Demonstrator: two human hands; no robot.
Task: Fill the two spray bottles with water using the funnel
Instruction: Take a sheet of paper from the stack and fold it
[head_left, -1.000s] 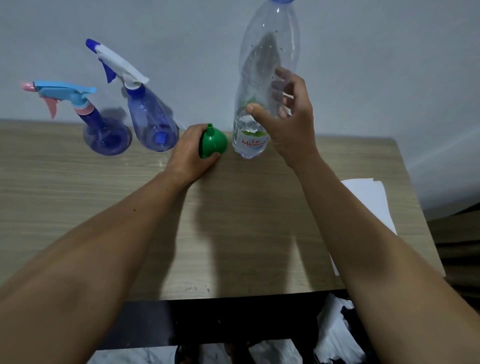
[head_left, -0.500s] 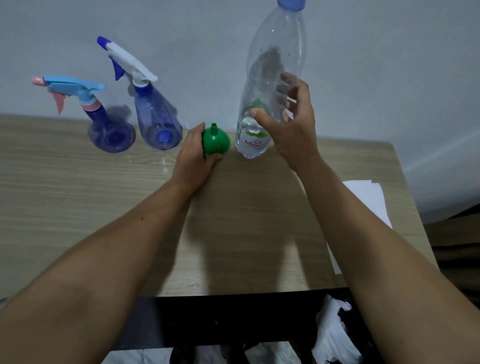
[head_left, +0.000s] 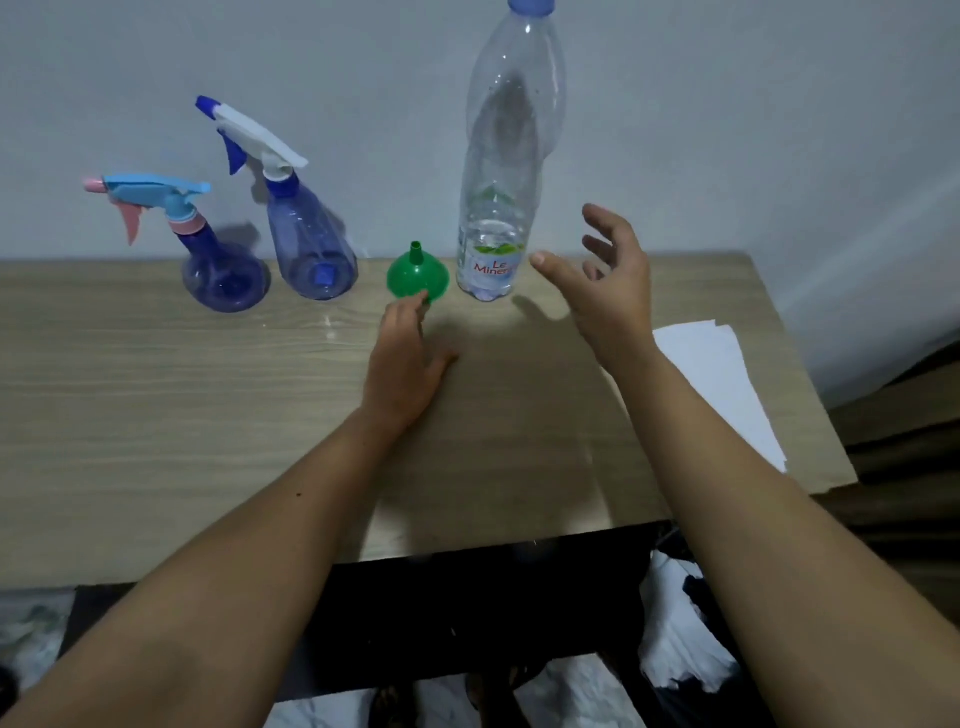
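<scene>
Front half of tabletop (head_left: 156, 415) is free for approach. Rear row blocks access at the wall: two spray bottles (head_left: 270, 249), funnel (head_left: 415, 275), water bottle (head_left: 498, 208), w/ narrow gaps btwn. Paper (head_left: 722, 384) lies flat at right edge.

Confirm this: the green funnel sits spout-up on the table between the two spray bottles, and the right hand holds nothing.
Wrong on position. The head view shows the green funnel between the white-topped spray bottle and the water bottle, spout-up on the table. The right hand holds nothing.
</scene>
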